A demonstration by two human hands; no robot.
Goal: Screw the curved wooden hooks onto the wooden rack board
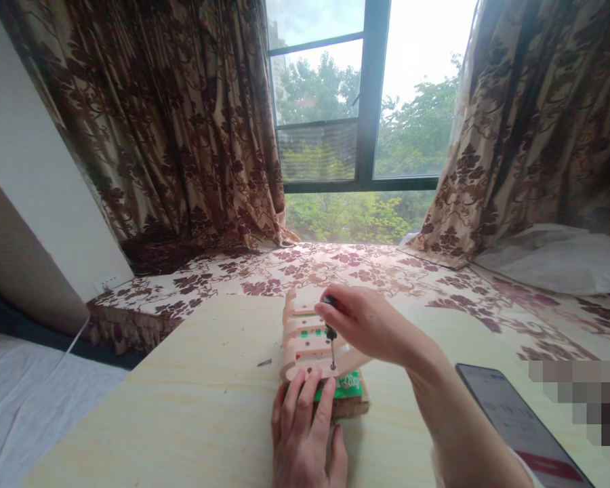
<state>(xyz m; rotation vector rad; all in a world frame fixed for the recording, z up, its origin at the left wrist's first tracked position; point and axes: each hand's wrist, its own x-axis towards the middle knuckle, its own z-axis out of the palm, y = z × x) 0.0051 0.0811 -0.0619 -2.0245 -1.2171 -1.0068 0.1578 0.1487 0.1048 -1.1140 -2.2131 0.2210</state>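
Observation:
My right hand is closed round the dark handle of a screwdriver. The shaft points down, its tip at a dark hole or screw in the nearest slat of a pale wooden slatted piece. Spread fingers of my left hand rest on the near end of that piece, the thumb apart from it. Under the slats sits a brown block with a green printed label. Dark dots mark the other slats. My right hand hides part of the far right side of the piece.
The pale wooden tabletop carries a small dark sliver on the left. A phone lies on the right beside my forearm. Behind are a flowered cloth-covered ledge, patterned curtains, a window and a whitish plastic bag.

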